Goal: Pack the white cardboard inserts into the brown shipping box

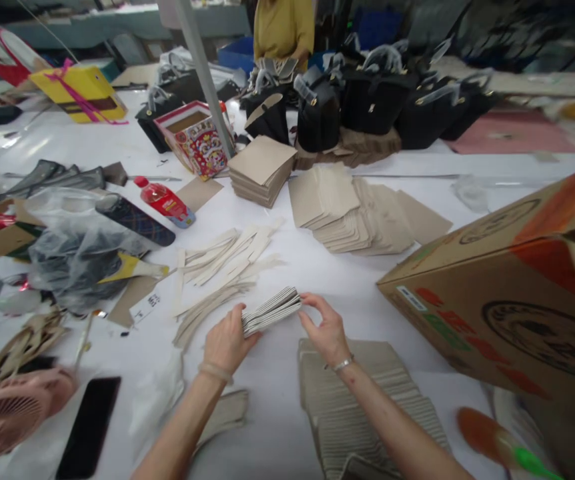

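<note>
Above the middle of the white table, my left hand (pixel 226 339) grips the left end of a small stack of thin pale strips (pixel 271 312). Dark lines show between their layered edges, and the stack fans apart a little towards the right. At that right end, the fingers and thumb of my right hand (pixel 326 328) close about the edge; the exact contact is partly hidden. Loose cream strips (pixel 212 257) and a curved bundle of strips (pixel 212 308) lie just beyond my left hand. Overlapping grey-beige pieces (pixel 367 387) spread in rows beneath my right forearm.
A large cardboard box (pixel 497 300) stands at right. Ahead are a square stack of beige boards (pixel 262 170), fanned beige sheets (pixel 352 210), a red bottle (pixel 165 202) and black handbags (pixel 377 100). A pink fan (pixel 12 417) and phone (pixel 89 427) lie left. A person in yellow (pixel 283 30) is opposite.
</note>
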{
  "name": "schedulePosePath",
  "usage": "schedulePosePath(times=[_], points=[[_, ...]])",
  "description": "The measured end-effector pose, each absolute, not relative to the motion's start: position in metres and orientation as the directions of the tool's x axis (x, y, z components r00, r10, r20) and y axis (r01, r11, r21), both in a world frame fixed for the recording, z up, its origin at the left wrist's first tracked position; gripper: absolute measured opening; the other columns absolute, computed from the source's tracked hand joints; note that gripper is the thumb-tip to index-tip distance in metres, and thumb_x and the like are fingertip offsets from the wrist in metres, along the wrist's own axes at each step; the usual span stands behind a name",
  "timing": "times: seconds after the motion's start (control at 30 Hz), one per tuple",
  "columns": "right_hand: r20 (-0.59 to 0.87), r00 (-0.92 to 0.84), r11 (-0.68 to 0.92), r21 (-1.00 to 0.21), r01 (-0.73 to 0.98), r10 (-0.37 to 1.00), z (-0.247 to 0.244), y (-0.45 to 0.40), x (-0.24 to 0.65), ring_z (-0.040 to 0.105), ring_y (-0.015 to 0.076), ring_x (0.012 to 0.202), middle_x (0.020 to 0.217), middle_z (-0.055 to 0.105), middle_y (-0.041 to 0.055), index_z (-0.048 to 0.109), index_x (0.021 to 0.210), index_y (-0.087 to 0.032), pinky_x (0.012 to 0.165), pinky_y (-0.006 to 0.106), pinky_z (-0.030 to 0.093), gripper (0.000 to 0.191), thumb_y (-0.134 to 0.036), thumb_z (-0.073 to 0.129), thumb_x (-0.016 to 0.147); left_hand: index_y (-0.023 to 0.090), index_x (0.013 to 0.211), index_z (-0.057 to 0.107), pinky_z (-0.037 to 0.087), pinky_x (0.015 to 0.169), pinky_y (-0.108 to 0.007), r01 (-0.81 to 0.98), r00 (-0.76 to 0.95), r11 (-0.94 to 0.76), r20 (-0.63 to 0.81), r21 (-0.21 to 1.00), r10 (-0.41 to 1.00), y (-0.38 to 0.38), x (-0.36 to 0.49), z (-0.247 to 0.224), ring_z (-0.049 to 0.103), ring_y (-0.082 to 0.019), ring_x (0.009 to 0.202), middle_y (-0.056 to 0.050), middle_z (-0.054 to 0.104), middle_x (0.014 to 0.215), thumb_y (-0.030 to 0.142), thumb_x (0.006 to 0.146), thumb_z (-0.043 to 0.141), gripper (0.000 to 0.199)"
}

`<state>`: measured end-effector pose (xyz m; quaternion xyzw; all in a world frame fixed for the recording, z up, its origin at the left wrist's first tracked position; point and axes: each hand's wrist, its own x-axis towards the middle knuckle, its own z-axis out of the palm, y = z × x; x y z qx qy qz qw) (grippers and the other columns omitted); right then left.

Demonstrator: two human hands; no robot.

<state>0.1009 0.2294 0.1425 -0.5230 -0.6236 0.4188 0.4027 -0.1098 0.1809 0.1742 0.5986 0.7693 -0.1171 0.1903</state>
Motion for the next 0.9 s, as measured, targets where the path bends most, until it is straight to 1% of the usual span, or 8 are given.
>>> schedulePosePath(times=[0.1, 0.2, 0.4, 0.57, 0.63, 0.73, 0.8, 0.9], points=[[0.034, -0.141, 0.074, -0.954, 0.292, 0.989, 0.135, 0.229, 0.103, 0.062, 0.0203, 0.104, 0.107, 0.067, 0.0066, 0.059, 0.095, -0.020, 0.099, 0.037, 0.045, 0.016, -0.019, 0.057, 0.079, 0.024, 0.125, 0.034, 0.045, 0.075, -0.033, 0.963, -0.216, 0.265, -0.443, 0.052, 0.870, 0.180, -0.110, 0.171, 0.062, -0.024, 0.101, -0.005, 0.064, 0.113, 0.050, 0.080, 0.057, 0.057], [0.045, -0.132, 0.083, -0.952, 0.294, 0.990, 0.133, 0.226, 0.105, 0.061, 0.0211, 0.102, 0.105, 0.067, 0.0070, 0.059, 0.096, -0.020, 0.097, 0.039, 0.046, 0.017, -0.019, 0.057, 0.080, 0.023, 0.124, 0.035, 0.044, 0.074, -0.032, 0.962, -0.214, 0.267, -0.433, 0.065, 0.876, 0.179, -0.110, 0.171, 0.062, -0.023, 0.100, -0.005, 0.063, 0.115, 0.047, 0.079, 0.059, 0.057], [0.102, -0.094, 0.129, -0.928, 0.349, 0.990, 0.133, 0.224, 0.102, 0.064, 0.0194, 0.093, 0.096, 0.068, 0.0051, 0.060, 0.097, -0.019, 0.087, 0.032, 0.051, 0.020, -0.014, 0.057, 0.078, 0.021, 0.125, 0.037, 0.044, 0.076, -0.032, 0.955, -0.211, 0.276, -0.417, 0.104, 0.884, 0.180, -0.110, 0.170, 0.063, -0.024, 0.101, -0.007, 0.062, 0.120, 0.037, 0.080, 0.057, 0.052], [0.050, -0.074, 0.071, -0.946, 0.316, 0.996, 0.129, 0.226, 0.097, 0.063, 0.0182, 0.095, 0.100, 0.066, 0.0039, 0.059, 0.105, -0.020, 0.089, 0.030, 0.050, 0.034, -0.008, 0.056, 0.074, 0.020, 0.127, 0.035, 0.044, 0.080, -0.032, 0.952, -0.213, 0.285, -0.427, 0.114, 0.879, 0.179, -0.112, 0.163, 0.062, -0.023, 0.104, -0.007, 0.062, 0.123, 0.034, 0.081, 0.054, 0.052], [0.060, -0.097, 0.087, -0.950, 0.301, 0.993, 0.129, 0.227, 0.096, 0.062, 0.0179, 0.095, 0.101, 0.064, 0.0040, 0.057, 0.113, -0.020, 0.090, 0.030, 0.050, 0.043, -0.007, 0.055, 0.072, 0.020, 0.129, 0.034, 0.044, 0.081, -0.033, 0.951, -0.214, 0.287, -0.430, 0.112, 0.877, 0.177, -0.113, 0.160, 0.061, -0.023, 0.105, -0.006, 0.061, 0.124, 0.033, 0.081, 0.052, 0.053], [0.073, -0.146, 0.115, -0.945, 0.305, 0.987, 0.132, 0.231, 0.096, 0.059, 0.0180, 0.094, 0.097, 0.061, 0.0040, 0.054, 0.123, -0.020, 0.090, 0.032, 0.050, 0.054, -0.005, 0.053, 0.071, 0.020, 0.130, 0.033, 0.044, 0.083, -0.034, 0.951, -0.217, 0.291, -0.442, 0.107, 0.871, 0.176, -0.114, 0.157, 0.061, -0.023, 0.107, -0.006, 0.060, 0.126, 0.034, 0.081, 0.050, 0.053], [0.069, -0.168, 0.120, -0.941, 0.316, 0.983, 0.135, 0.234, 0.096, 0.058, 0.0186, 0.093, 0.095, 0.059, 0.0044, 0.054, 0.126, -0.018, 0.090, 0.033, 0.050, 0.058, -0.004, 0.051, 0.070, 0.020, 0.130, 0.033, 0.044, 0.084, -0.033, 0.950, -0.222, 0.296, -0.454, 0.099, 0.863, 0.177, -0.114, 0.157, 0.061, -0.023, 0.107, -0.007, 0.060, 0.126, 0.034, 0.082, 0.050, 0.053], [0.048, -0.192, 0.109, -0.942, 0.318, 0.980, 0.140, 0.236, 0.095, 0.058, 0.0194, 0.096, 0.098, 0.059, 0.0058, 0.057, 0.124, -0.018, 0.091, 0.033, 0.049, 0.059, -0.002, 0.050, 0.068, 0.020, 0.131, 0.033, 0.044, 0.083, -0.033, 0.950, -0.228, 0.301, -0.470, 0.086, 0.853, 0.178, -0.114, 0.158, 0.061, -0.023, 0.107, -0.007, 0.059, 0.127, 0.034, 0.082, 0.049, 0.053]])
